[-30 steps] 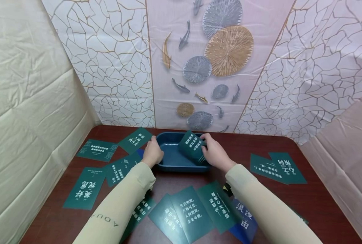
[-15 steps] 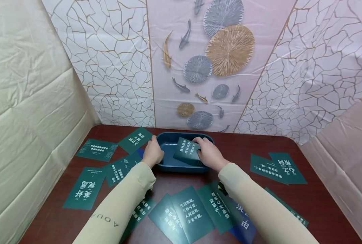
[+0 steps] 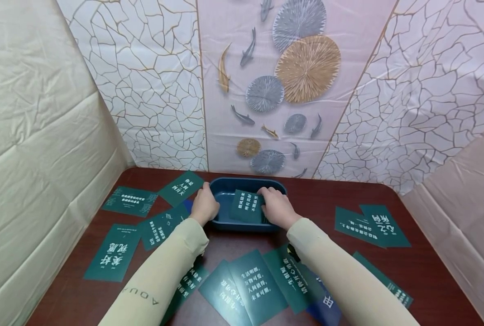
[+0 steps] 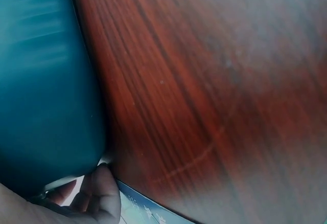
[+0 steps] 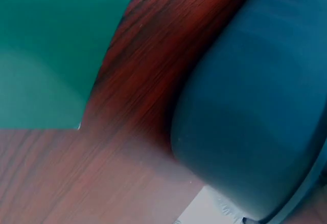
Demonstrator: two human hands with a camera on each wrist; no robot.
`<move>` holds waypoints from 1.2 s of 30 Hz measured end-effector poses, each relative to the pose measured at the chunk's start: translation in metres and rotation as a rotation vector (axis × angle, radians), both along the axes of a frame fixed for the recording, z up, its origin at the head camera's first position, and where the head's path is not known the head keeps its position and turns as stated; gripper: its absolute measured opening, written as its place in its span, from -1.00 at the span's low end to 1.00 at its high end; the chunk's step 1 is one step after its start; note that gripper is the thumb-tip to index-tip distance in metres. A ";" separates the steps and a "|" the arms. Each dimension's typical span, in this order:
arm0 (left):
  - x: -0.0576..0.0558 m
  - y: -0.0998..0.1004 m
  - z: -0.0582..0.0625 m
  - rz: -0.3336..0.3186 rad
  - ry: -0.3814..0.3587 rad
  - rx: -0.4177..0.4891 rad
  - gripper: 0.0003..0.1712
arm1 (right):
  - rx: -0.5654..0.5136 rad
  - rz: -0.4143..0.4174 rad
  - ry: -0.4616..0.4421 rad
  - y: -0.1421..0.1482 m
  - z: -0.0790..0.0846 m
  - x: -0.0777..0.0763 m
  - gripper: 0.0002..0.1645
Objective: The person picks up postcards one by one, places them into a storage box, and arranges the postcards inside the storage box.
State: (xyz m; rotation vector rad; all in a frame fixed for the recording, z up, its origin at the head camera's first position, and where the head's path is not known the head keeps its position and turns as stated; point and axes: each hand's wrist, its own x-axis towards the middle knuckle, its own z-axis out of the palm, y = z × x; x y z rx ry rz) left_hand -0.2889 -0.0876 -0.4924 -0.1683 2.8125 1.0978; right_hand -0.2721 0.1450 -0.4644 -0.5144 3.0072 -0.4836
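My left hand (image 3: 205, 207) grips the left end of a dark blue rectangular tray (image 3: 239, 226) near the table's back edge. Its curled fingers (image 4: 104, 193) show under the tray's end in the left wrist view. Inside the tray's right half, my right hand (image 3: 279, 208) holds a green card (image 3: 245, 206) with white Chinese writing by its right side. The card's face points up, low within the tray walls. In the right wrist view the tray's outer wall (image 5: 245, 116) hides nearly all of the right hand.
Several green cards lie left of the tray, one (image 3: 112, 251) nearest the left edge. More lie in front, including a green card (image 3: 256, 285) and a blue card (image 3: 326, 308) partly under the right sleeve. Two overlapping cards (image 3: 360, 225) lie right. Patterned cloth (image 3: 262, 90) hangs behind the table.
My right hand has moved left and lowered the green card further into the tray, turning it more level. The left hand stays on the tray's left end.
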 end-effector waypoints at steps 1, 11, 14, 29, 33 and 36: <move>0.000 0.000 0.000 0.000 0.003 -0.001 -0.18 | 0.001 0.005 -0.006 -0.001 0.000 0.000 -0.52; 0.003 0.001 0.004 -0.002 -0.004 0.012 -0.18 | -0.001 0.012 -0.131 -0.004 -0.002 0.001 -0.50; 0.003 0.001 0.005 -0.002 -0.002 0.018 -0.18 | -0.003 0.010 -0.161 -0.005 -0.003 0.000 -0.50; 0.003 0.002 0.007 -0.002 -0.009 0.008 -0.18 | 0.058 0.019 -0.155 -0.008 -0.006 -0.004 -0.56; 0.005 0.002 0.008 -0.012 -0.005 0.012 -0.17 | 0.029 0.000 -0.140 -0.008 -0.005 -0.003 -0.59; 0.004 0.002 0.007 -0.020 -0.001 0.012 -0.16 | -0.059 0.007 -0.092 -0.003 0.004 -0.002 -0.59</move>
